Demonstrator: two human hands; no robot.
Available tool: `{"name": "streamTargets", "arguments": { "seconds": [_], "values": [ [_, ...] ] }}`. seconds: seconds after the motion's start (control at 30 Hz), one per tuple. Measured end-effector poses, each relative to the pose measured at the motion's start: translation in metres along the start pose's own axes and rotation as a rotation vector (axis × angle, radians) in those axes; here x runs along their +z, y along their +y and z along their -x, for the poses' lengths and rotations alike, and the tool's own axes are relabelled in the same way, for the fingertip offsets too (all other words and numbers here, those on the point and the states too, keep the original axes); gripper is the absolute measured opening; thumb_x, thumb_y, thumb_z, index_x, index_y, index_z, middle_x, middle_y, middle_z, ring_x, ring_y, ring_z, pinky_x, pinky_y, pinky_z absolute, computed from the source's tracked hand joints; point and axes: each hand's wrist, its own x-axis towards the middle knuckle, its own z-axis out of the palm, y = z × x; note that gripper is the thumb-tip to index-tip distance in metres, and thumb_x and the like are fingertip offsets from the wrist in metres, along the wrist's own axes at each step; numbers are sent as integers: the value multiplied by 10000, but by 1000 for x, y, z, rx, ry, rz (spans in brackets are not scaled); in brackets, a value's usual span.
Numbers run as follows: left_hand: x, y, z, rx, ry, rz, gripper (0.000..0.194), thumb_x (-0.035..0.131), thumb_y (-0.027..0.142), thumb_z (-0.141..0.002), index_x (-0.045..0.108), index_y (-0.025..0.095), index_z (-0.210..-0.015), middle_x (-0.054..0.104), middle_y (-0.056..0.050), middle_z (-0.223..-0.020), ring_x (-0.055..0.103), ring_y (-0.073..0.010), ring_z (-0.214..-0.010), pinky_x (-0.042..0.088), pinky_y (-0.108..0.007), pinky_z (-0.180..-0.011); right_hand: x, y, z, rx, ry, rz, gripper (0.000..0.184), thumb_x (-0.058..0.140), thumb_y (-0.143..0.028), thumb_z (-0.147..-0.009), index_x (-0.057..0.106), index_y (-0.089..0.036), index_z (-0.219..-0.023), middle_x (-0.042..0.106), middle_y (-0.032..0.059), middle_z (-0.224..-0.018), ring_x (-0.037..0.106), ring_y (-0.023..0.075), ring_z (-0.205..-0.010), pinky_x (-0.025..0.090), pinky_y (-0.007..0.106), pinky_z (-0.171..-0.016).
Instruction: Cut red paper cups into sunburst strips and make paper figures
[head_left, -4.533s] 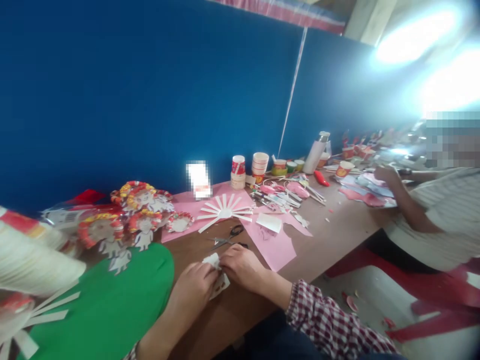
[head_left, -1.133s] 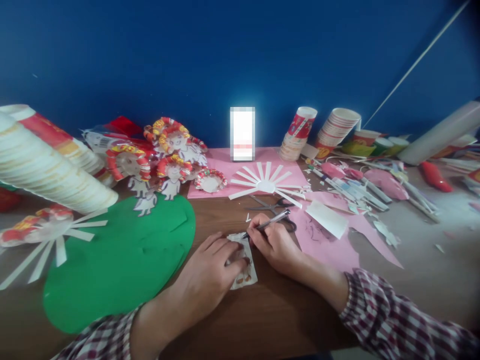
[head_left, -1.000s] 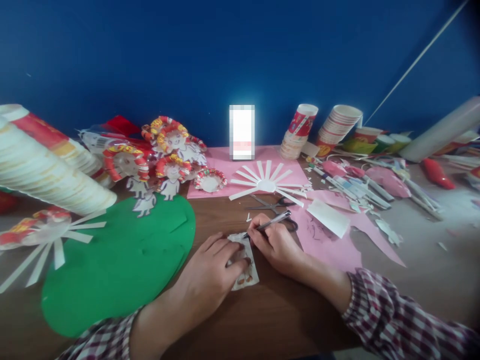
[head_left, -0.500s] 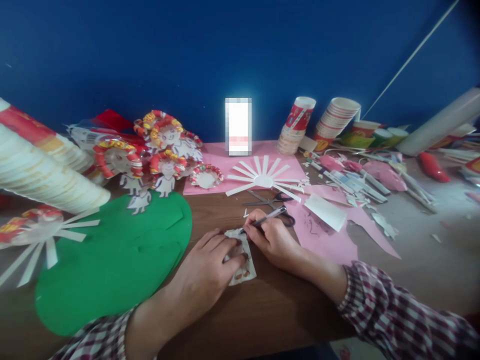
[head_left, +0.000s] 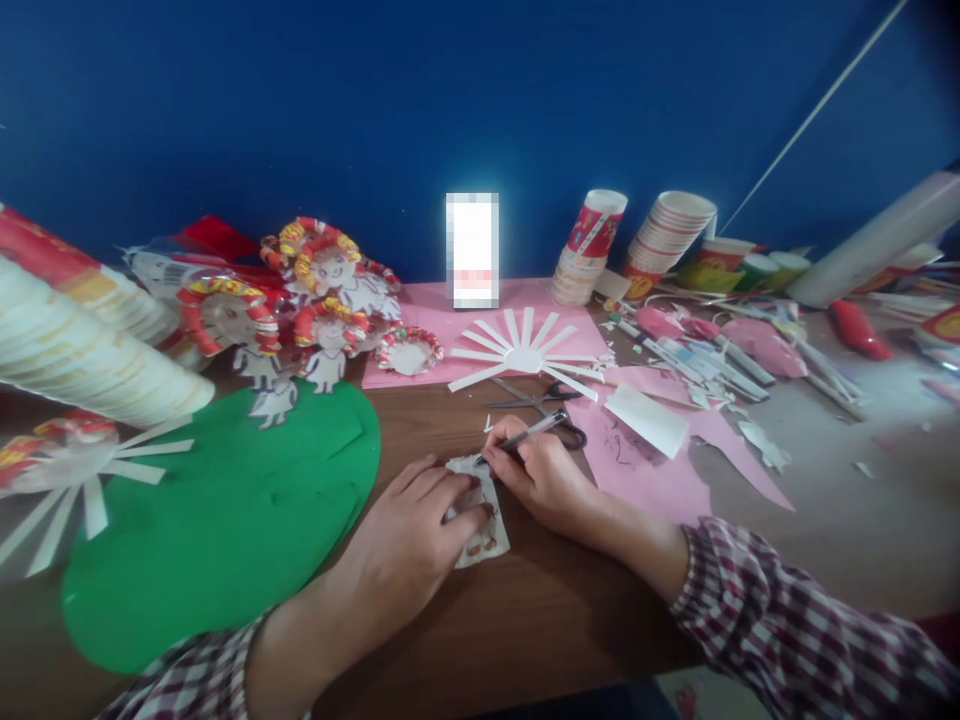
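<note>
A small white paper cut-out point(head_left: 481, 530) with orange marks lies on the brown table point(head_left: 525, 620) in front of me. My left hand point(head_left: 416, 530) rests flat on it, fingers spread, pressing it down. My right hand point(head_left: 544, 478) is closed on a dark pen point(head_left: 525, 433), whose tip touches the cut-out's upper edge. Black-handled scissors point(head_left: 540, 400) lie just beyond my right hand.
A large green paper circle point(head_left: 217, 520) lies at left, with stacked paper cups point(head_left: 82, 350) and red-and-white paper figures point(head_left: 300, 300) behind. Pink paper point(head_left: 645, 470), a white fan-cut cup point(head_left: 525, 358), cup stacks point(head_left: 667, 245) and pens point(head_left: 705, 360) crowd the right. A blue wall stands behind.
Earlier I looked right toward a seated person and both hands fingered the cut-out. Now I face the table, my right hand holds the pen, and the view has drifted slightly up.
</note>
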Motion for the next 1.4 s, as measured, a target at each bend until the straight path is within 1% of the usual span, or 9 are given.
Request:
{"name": "streamTargets", "arguments": {
  "seconds": [0.37, 0.53, 0.73, 1.1, 1.27, 1.4],
  "values": [
    [-1, 0, -2, -6, -5, 2, 264, 519, 98, -831, 654, 219, -1023, 613, -84, -1049, 542, -251, -1025, 446, -482, -971, 1, 2, 0, 15, -9, -14, 120, 466, -224, -925, 505, -194, -815, 591, 9, -752, 600, 158, -712, 417, 247, -671],
    [0, 1, -2, 0, 0, 2, 263, 521, 97, -830, 656, 220, -1019, 613, -80, -1065, 543, -250, -1034, 440, -483, -982, 0, 2, 0, 6, -9, -5, 119, 466, -233, -927, 509, -194, -823, 598, 11, -764, 604, 159, -726, 420, 248, -680],
    [-1, 0, -2, 4, 3, 4, 253, 522, 100, -831, 660, 219, -1006, 619, -81, -1037, 553, -246, -1005, 457, -481, -958, 0, 1, 0, 4, -8, 1, 128, 461, -230, -923, 498, -197, -805, 577, 4, -724, 594, 156, -677, 420, 250, -650],
    [0, 0, -4, 13, 23, -2, 267, 502, 83, -832, 663, 208, -1004, 623, -88, -1035, 553, -245, -993, 460, -480, -951, -1, 1, 0, 5, -8, -17, 116, 469, -232, -914, 503, -200, -808, 577, 3, -719, 587, 156, -678, 423, 250, -653],
    [-1, 0, -2, 17, 22, -7, 263, 505, 88, -833, 665, 209, -1003, 620, -93, -1043, 549, -249, -991, 463, -484, -943, 0, 2, 0, 0, 9, -15, 124, 461, -237, -922, 514, -197, -818, 598, 13, -757, 602, 160, -724, 427, 251, -683],
    [-1, 0, -2, 22, 25, -8, 254, 512, 95, -834, 666, 206, -1003, 620, -97, -1038, 547, -254, -993, 468, -483, -933, 0, 2, 0, 4, -3, -21, 122, 465, -232, -922, 518, -193, -819, 603, 17, -768, 604, 157, -724, 430, 248, -687]
  ]
}}
